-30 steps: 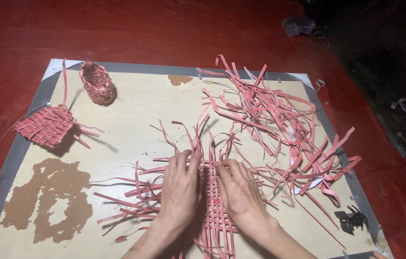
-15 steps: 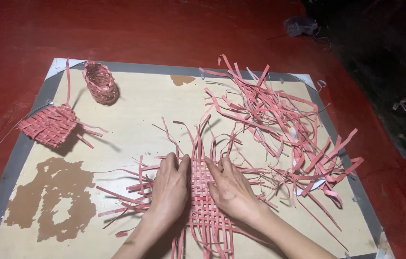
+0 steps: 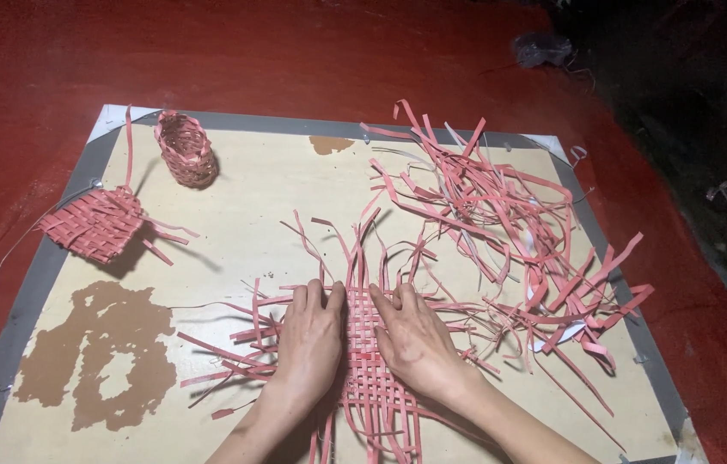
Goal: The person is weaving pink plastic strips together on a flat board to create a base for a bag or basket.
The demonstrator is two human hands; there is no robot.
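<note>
A flat woven mat of pink strips (image 3: 365, 361) lies on the pale board (image 3: 260, 198) near its front edge, with loose strip ends sticking out on every side. My left hand (image 3: 310, 339) rests palm down on the mat's left part, fingers spread and pointing away from me. My right hand (image 3: 415, 342) presses flat on the right part, fingers apart. The two hands sit side by side with a narrow band of weave showing between them. Neither hand grips a strip.
A loose heap of pink strips (image 3: 510, 223) covers the board's right half. A small woven basket (image 3: 185, 148) stands at the back left, and a flat woven piece (image 3: 95, 223) lies at the left edge. Brown patches (image 3: 97, 344) mark the board. Red floor surrounds it.
Both hands have stayed flat on the mat, with fingers shifting slightly forward. The view has tilted a little, so the board sits lower in the frame.
</note>
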